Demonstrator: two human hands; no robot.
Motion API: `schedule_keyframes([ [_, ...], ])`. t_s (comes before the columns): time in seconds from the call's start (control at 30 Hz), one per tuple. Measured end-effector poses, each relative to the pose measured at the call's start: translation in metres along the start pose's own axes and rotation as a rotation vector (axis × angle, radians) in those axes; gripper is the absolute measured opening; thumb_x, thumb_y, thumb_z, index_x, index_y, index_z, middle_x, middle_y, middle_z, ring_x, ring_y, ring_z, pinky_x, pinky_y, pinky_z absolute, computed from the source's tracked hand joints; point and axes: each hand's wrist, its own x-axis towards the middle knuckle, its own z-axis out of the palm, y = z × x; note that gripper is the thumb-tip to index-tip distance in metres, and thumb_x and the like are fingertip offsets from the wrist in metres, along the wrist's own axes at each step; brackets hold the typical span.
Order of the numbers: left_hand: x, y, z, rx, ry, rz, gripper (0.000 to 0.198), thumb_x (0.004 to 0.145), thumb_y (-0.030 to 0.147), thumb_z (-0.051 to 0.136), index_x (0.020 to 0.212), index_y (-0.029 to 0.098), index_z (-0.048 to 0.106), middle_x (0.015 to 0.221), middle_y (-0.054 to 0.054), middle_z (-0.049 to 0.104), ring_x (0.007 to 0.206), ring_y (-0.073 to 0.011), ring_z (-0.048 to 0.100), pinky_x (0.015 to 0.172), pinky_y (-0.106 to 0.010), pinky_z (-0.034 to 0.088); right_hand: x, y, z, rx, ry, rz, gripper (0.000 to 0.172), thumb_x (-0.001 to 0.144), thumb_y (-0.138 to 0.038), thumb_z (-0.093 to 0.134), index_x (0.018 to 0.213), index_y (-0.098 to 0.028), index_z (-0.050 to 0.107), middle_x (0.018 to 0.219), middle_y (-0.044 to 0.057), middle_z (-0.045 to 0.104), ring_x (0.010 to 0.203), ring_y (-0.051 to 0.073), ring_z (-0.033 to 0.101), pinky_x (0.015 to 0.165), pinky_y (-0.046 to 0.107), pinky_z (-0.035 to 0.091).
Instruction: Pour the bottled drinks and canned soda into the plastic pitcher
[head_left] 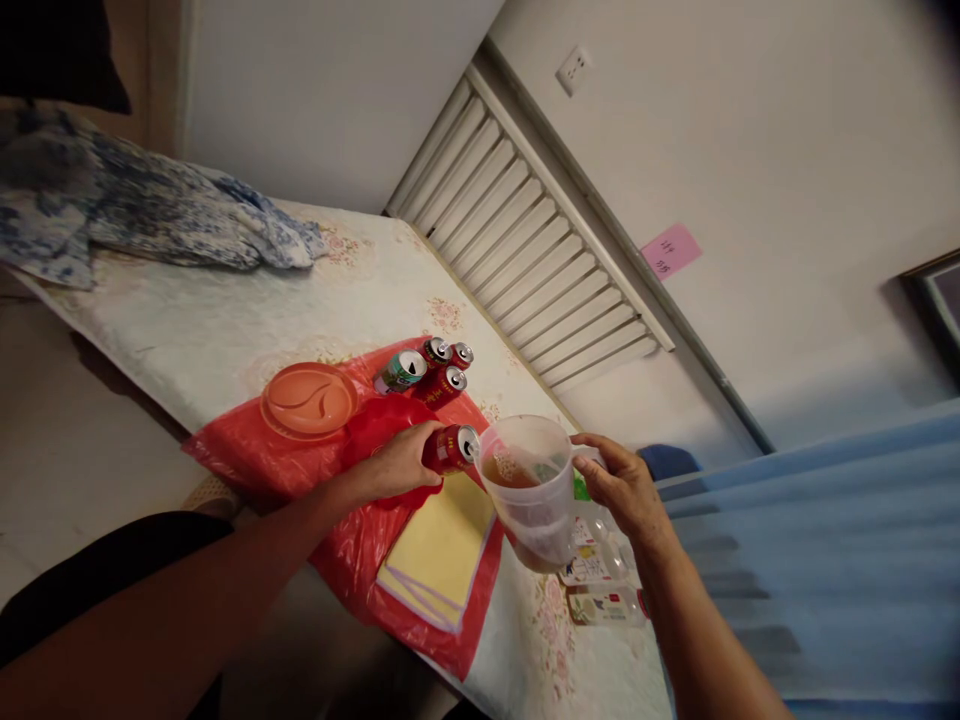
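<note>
My left hand [403,462] is wrapped round a red can [450,449], tilted with its open top against the rim of a clear plastic pitcher [534,500]. My right hand [619,485] grips the pitcher by its handle, and brownish liquid shows inside. Under my left hand is a red scalloped dish [367,430], partly hidden by the hand. Folded yellow cloths [442,550] lie on a red plastic sheet [337,560] below the can. Several opened cans stand behind, among them a green one [400,371] and a red one [445,386].
An orange divided plate [310,400] rests at the left of the sheet. Plastic bottles [606,606] lie on the flowered tablecloth [225,320] near my right forearm. A patterned cloth [180,215] is at the far left, a radiator [525,240] behind the table, a blue curtain [825,560] at right.
</note>
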Motion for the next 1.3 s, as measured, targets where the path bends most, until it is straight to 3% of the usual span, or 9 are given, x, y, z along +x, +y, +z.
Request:
schedule_keyframes([
  [0.37,-0.003,0.009,-0.006,-0.036,-0.014,-0.012,0.064,0.06,0.017,0.074,0.122,0.022,0.056,0.119,-0.007,0.069,0.107,-0.0253,0.066,0.089,-0.034,0.052,0.004,0.011,0.016,0.516,0.08,0.127,0.046,0.069,-0.053,0.083,0.095,-0.019,0.067,0.044,-0.014,0.03,0.038,0.005,0.022,0.039,0.019,0.017],
  [0.5,-0.009,0.015,-0.011,-0.012,-0.08,-0.019,0.068,0.061,0.021,0.076,0.126,0.02,0.057,0.122,-0.008,0.069,0.111,-0.0273,0.065,0.093,-0.035,0.051,0.011,0.007,0.024,0.662,0.186,0.071,0.044,0.073,-0.061,0.076,0.079,-0.02,0.062,0.042,-0.013,0.029,0.037,0.005,0.022,0.038,0.019,0.017],
  [0.67,-0.021,0.026,-0.017,0.019,-0.237,0.02,0.076,0.059,0.023,0.079,0.132,0.023,0.058,0.127,-0.005,0.068,0.119,-0.031,0.062,0.096,-0.036,0.05,0.023,0.0,0.041,0.755,0.307,0.025,0.042,0.077,-0.044,0.074,0.061,-0.023,0.042,0.043,-0.013,0.025,0.037,0.005,0.02,0.037,0.019,0.018],
  [0.97,-0.039,0.036,-0.001,-0.093,-0.536,0.038,0.086,0.054,0.022,0.085,0.135,0.023,0.057,0.131,-0.006,0.066,0.119,-0.0307,0.061,0.098,-0.036,0.05,0.044,-0.009,0.091,1.055,0.32,0.038,0.037,0.074,-0.033,0.07,0.062,-0.023,0.037,0.045,-0.014,0.027,0.037,0.004,0.016,0.036,0.019,0.017],
  [1.13,-0.041,0.037,0.006,-0.068,-0.602,0.012,0.087,0.052,0.023,0.086,0.134,0.022,0.057,0.127,-0.006,0.068,0.112,-0.0314,0.064,0.093,-0.037,0.053,0.048,-0.01,0.127,1.038,0.218,0.024,0.046,0.074,-0.044,0.07,0.061,-0.024,0.03,0.043,-0.014,0.025,0.035,0.005,0.017,0.038,0.02,0.018],
  [1.3,-0.04,0.035,0.01,0.005,-0.623,-0.007,0.082,0.051,0.026,0.088,0.128,0.025,0.06,0.122,-0.005,0.068,0.107,-0.0298,0.064,0.092,-0.037,0.052,0.049,0.002,0.158,1.009,0.181,0.06,0.045,0.078,-0.053,0.063,0.064,-0.026,0.03,0.041,-0.014,0.024,0.035,0.007,0.015,0.04,0.021,0.019],
])
